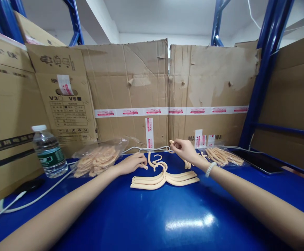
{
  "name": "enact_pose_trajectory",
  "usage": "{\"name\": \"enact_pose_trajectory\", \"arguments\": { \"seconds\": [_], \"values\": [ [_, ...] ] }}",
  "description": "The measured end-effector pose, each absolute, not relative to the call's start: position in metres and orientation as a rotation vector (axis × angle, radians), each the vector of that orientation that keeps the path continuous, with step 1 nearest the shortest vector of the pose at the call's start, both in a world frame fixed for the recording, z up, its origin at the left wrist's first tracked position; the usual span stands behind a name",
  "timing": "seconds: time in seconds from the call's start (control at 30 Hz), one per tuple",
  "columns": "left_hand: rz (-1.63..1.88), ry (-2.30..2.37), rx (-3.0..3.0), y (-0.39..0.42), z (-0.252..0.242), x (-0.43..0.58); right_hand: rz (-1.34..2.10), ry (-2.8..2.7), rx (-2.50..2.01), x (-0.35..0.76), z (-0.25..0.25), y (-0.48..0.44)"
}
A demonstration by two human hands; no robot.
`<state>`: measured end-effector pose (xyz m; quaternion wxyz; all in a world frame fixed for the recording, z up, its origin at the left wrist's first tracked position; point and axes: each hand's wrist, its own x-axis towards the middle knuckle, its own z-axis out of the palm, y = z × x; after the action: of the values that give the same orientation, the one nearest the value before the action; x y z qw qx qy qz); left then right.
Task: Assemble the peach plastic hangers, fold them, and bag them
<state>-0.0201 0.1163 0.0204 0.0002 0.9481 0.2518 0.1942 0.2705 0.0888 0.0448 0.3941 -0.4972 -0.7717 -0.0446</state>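
Pinching a small beige hook (171, 142) in right hand (184, 150), raised at 1 o'clock of hanger stack (164, 178) laid 9-to-3; resting left hand (133, 163) at 10 o'clock, grip unclear.

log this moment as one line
left hand: resting by loose hooks | right hand: pinching hook piece | hanger stack: flat on blue table between hands | bag of parts: far left
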Motion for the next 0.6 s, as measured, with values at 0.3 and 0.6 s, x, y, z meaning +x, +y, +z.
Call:
{"name": "enact_pose_trajectory", "arguments": {
  "seconds": [0.3, 0.6],
  "values": [
    [0.963, 0.859, 2.835, 0.045, 0.041, -0.002, 0.511, -1.651, -1.088, 0.256, 0.037, 0.011],
    [1.16, 0.665, 2.118, -0.004, 0.008, 0.027, 1.185, -1.374, -0.864, 0.235, 0.005, -0.028]
  ]
}}
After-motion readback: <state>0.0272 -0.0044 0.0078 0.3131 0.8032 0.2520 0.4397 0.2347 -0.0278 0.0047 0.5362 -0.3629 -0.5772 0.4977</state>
